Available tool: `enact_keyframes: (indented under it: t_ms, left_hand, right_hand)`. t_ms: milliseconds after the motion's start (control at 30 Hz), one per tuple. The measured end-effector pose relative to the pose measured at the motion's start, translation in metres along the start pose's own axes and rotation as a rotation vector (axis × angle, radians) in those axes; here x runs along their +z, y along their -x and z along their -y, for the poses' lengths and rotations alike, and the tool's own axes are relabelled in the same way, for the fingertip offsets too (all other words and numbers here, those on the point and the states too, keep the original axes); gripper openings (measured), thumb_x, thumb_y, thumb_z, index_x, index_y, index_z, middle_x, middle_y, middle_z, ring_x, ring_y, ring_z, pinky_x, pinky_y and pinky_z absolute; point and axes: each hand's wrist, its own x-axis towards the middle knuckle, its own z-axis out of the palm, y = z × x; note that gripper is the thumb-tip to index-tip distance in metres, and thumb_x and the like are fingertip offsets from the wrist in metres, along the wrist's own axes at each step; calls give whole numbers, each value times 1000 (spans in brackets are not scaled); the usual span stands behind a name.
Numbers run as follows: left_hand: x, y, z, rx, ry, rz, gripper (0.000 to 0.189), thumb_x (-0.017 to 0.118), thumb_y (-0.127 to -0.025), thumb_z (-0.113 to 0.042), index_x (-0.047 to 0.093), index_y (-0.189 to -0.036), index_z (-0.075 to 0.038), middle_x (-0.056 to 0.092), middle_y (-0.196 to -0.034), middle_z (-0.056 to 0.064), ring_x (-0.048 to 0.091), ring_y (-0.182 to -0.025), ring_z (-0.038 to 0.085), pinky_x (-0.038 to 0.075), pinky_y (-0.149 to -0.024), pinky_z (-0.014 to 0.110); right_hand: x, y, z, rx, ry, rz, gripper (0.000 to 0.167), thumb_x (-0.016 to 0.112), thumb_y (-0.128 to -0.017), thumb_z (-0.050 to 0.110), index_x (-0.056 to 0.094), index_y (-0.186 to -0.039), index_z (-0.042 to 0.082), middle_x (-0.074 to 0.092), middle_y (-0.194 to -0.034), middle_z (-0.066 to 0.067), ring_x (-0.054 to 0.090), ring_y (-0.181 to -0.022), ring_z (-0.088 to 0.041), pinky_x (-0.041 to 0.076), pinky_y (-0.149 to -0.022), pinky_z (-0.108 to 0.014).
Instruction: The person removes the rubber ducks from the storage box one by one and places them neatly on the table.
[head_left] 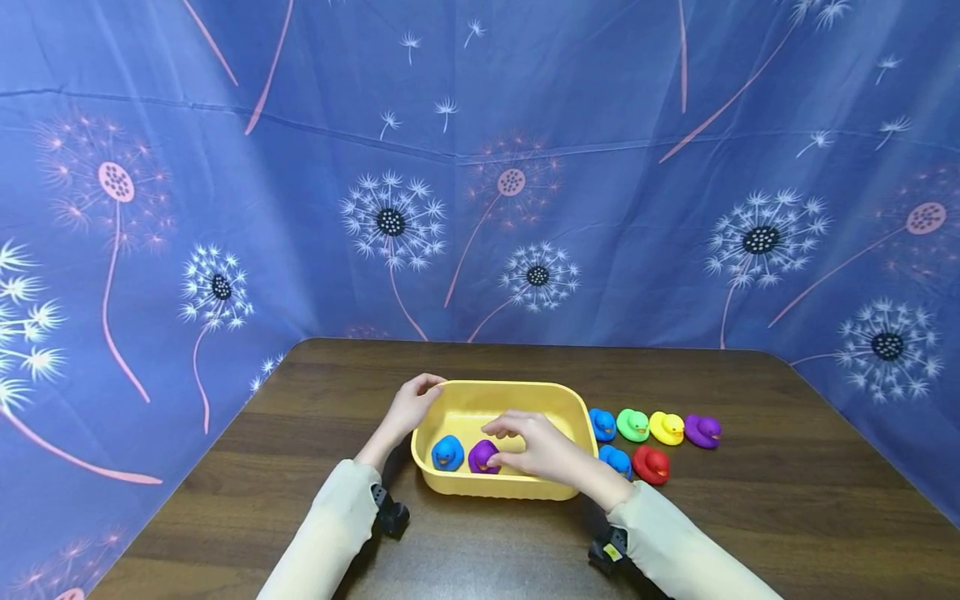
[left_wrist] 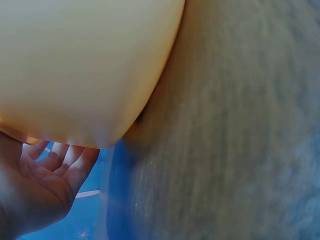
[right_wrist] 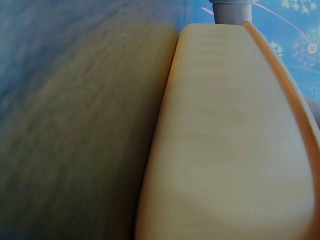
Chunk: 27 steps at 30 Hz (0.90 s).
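Note:
A yellow plastic basin (head_left: 517, 396) stands on the table, a blue rubber duck (head_left: 447, 453) and a purple rubber duck (head_left: 482, 457) inside it near the front wall. My left hand (head_left: 411, 403) holds the basin's rim at the back left corner; the left wrist view shows its fingers (left_wrist: 60, 159) against the outer wall. Reaching over the front rim, my right hand (head_left: 536, 446) hovers inside the basin, thumb and fingers apart with nothing between them. Its thumb overlaps the purple duck's right side; whether they touch I cannot tell. The right wrist view shows only the basin's outer wall (right_wrist: 225, 125).
Right of the basin, a back row holds blue (head_left: 602, 425), green (head_left: 633, 425), yellow (head_left: 667, 428) and purple ducks (head_left: 703, 431). In front sit another blue duck (head_left: 616, 461), partly hidden, and a red duck (head_left: 651, 464). A blue dandelion-print cloth (head_left: 600, 208) hangs behind the wooden table (head_left: 787, 492).

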Motion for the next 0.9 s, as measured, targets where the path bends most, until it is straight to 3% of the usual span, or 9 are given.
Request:
enact_keyframes:
  t_ms: [200,433,633,900]
  left_hand:
    - [1,0,0,-2,1,0,21,55,-93,-15,65,-108,-4,66,-103,12,59,-93,22,45,-77,29]
    - [0,1,2,-2,7,7,21,53,-94,-14,64,-109,-4,66,-106,13,59,-98,24,46,-84,35]
    - [0,1,3,-11,6,9,21,53,-94,-14,64,-109,-3,65,-105,13,58,-97,24,45,-83,35]
    - [1,-1,4,-14,4,18,22,52,-94,-16,64,-110,-5,65,-105,11,58,-96,22,45,-81,33]
  right_hand:
    - [2,-1,0,47,-49,18,36,76,-78,23,67,-108,4,69,-101,-6,64,-90,-20,52,-80,-31]
    - [5,-1,-3,34,-106,66,38,76,-78,21,67,-110,4,69,-101,-5,65,-89,-17,53,-80,-30]
    - [7,-2,-6,28,-160,121,32,74,-80,18,69,-110,7,67,-101,-4,64,-91,-14,54,-78,-27]
    - [5,-1,-6,77,-166,127,24,75,-79,18,69,-101,10,68,-97,0,62,-88,-11,54,-78,-28]
